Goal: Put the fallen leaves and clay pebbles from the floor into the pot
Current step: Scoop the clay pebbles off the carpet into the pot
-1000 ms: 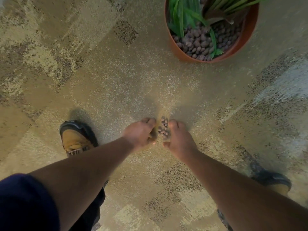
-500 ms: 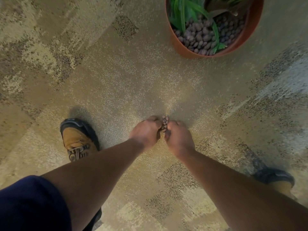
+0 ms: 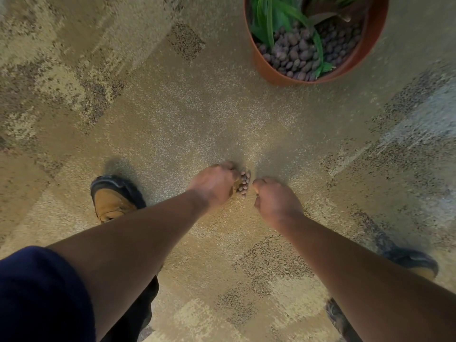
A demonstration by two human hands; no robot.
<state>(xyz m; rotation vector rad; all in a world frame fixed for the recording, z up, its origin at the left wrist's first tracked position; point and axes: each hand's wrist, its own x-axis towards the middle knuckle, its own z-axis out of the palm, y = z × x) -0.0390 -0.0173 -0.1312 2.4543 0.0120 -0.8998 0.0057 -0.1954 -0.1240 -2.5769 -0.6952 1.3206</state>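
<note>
pebbles [image 3: 243, 181] in cupped left hand [image 3: 214, 185], right hand [image 3: 275, 202] fisted, grip unclear; pot [image 3: 266, 67] w/ plant beyond.

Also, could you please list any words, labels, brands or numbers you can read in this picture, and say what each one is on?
None: no readable text shows anywhere.
The pot, the tan shoe, the carpet and the sleeve bear no visible lettering.

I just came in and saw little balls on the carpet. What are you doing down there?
A person is bent over the carpet, gathering spilled clay pebbles. The left hand cups the small pile, and the right hand is curled just beside it. The orange pot, already full of pebbles and green leaves, stands farther ahead.
</note>
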